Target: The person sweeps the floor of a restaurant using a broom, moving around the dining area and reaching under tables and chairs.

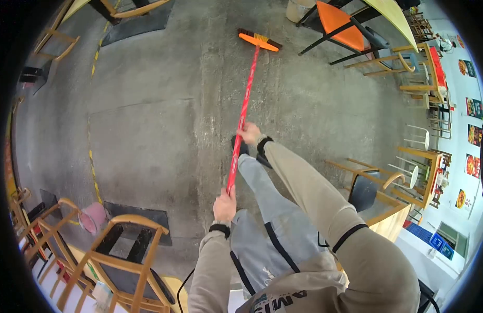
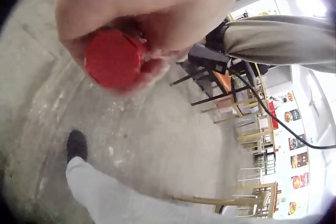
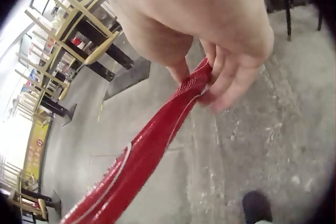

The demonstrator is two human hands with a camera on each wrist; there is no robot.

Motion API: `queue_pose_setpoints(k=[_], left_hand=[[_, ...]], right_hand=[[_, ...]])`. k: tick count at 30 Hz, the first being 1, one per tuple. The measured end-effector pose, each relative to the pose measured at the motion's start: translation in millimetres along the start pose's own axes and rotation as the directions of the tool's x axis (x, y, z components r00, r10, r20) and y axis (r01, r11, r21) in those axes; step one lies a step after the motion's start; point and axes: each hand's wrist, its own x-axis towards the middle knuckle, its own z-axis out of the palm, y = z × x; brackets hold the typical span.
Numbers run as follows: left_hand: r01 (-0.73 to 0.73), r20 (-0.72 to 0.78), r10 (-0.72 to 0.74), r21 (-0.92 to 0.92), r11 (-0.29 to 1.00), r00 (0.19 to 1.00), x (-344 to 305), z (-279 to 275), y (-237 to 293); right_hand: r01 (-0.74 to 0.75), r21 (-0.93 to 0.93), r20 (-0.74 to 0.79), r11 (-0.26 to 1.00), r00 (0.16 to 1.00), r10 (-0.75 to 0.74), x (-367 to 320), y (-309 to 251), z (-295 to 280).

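Note:
A broom with a red handle (image 1: pixel 246 94) reaches forward across the floor, its orange head (image 1: pixel 260 41) lying at the far end with dark and yellow bristles. My left hand (image 1: pixel 225 205) grips the handle's near end; in the left wrist view the round red end (image 2: pixel 113 58) pokes out of the curled fingers. Farther down the pole, my right hand (image 1: pixel 250 133) holds it between thumb and fingers. The right wrist view shows the red handle (image 3: pixel 147 148) running through that hand's grasp.
Grey concrete floor (image 1: pixel 147 120) stretches around the broom. An orange-seated chair (image 1: pixel 340 26) and a bucket (image 1: pixel 300 10) stand at the far right. Wooden chairs (image 1: pixel 129 255) and a pink bucket (image 1: pixel 92 217) are at the near left. Another chair (image 1: pixel 364 190) is beside my right arm.

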Motion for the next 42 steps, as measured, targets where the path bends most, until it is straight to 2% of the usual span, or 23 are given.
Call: queue_pose_setpoints(k=[2,4,5,7,10,13,14,16,17,18,19,20,21,22,25,27,31,32,35,36,39,40,42], left_hand=[[0.037,-0.043,-0.035,0.04,0.999,0.998,-41,13,-60],[0.102,-0.092,-0.097,0.059,0.993,0.991,-91,22,-120],[0.107,-0.099,-0.098,0.096,0.99,0.99,-118,25,-149],[0.139,-0.11,-0.125,0.14,0.98,0.986,-174,27,-208],[0.226,-0.078,-0.217,0.133,0.965,0.973,-270,30,-281],[0.317,-0.027,-0.316,0.054,0.947,0.948,-382,53,-339],[0.343,-0.016,-0.343,0.028,0.939,0.939,-420,63,-351],[0.384,0.059,-0.388,0.066,0.921,0.92,-494,77,-358],[0.343,0.066,-0.343,0.016,0.939,0.937,-529,84,-356],[-0.154,-0.012,0.169,0.349,0.924,0.986,-583,120,-392],[0.387,0.215,-0.356,-0.122,0.914,0.909,-583,86,-344],[0.338,0.18,-0.319,-0.088,0.937,0.931,-604,104,-350],[0.389,0.191,-0.366,-0.101,0.916,0.911,-612,108,-344],[0.434,0.202,-0.407,-0.116,0.893,0.891,-614,111,-336],[0.364,0.078,-0.356,-0.136,0.921,0.931,-613,126,-312],[0.384,0.084,-0.375,-0.166,0.908,0.923,-576,127,-295],[0.392,0.072,-0.386,-0.234,0.89,0.92,-441,112,-239],[0.409,0.085,-0.401,-0.247,0.878,0.912,-400,102,-216],[0.291,-0.057,-0.328,-0.335,0.896,0.943,-283,87,-151],[0.23,-0.119,-0.289,-0.358,0.905,0.95,-245,83,-128],[0.075,-0.223,-0.187,-0.434,0.898,0.957,-140,59,-56],[0.01,-0.285,-0.14,-0.415,0.91,0.948,-109,54,-33],[0.008,-0.145,-0.066,-0.37,0.929,0.987,-59,33,2]], right_hand=[[-0.038,0.152,-0.098,0.988,0.994,0.053,-41,40,68],[-0.065,0.171,-0.037,0.983,0.997,0.072,-85,67,126],[-0.253,0.276,0.094,0.927,0.967,0.236,-144,23,126],[-0.364,0.294,0.285,0.884,0.916,0.283,-209,22,165],[-0.556,0.44,0.532,0.705,0.794,0.294,-309,32,226],[-0.563,0.202,0.567,0.801,0.734,0.373,-409,63,279],[-0.342,0.112,0.564,0.933,0.795,0.224,-429,136,326],[-0.643,0.042,0.815,0.765,0.465,0.346,-495,87,294],[-0.712,-0.021,0.833,0.702,0.376,0.407,-513,96,300],[-0.774,-0.086,0.844,0.627,0.278,0.458,-534,109,308],[-0.851,-0.11,0.844,0.514,0.193,0.501,-553,118,311],[-0.908,-0.134,0.841,0.396,0.107,0.53,-565,123,311],[-0.854,-0.143,0.869,0.501,0.134,0.477,-575,120,303],[-0.803,-0.149,0.809,0.577,0.237,0.538,-583,114,297],[-0.764,-0.23,0.707,0.603,0.294,0.643,-582,111,286],[-0.625,-0.048,0.621,0.779,0.593,0.513,-555,107,278],[-0.518,0.228,0.342,0.825,0.836,0.43,-440,21,238],[-0.513,0.298,0.4,0.805,0.833,0.382,-395,11,229],[-0.389,0.523,0.315,0.758,0.915,0.252,-276,-44,187],[-0.363,0.47,0.326,0.805,0.919,0.224,-235,-63,168],[-0.19,0.571,0.218,0.799,0.973,0.075,-141,-101,119],[-0.192,0.587,0.195,0.786,0.976,0.093,-123,-112,100],[-0.218,0.487,0.198,0.846,0.971,0.136,-108,-125,65]])
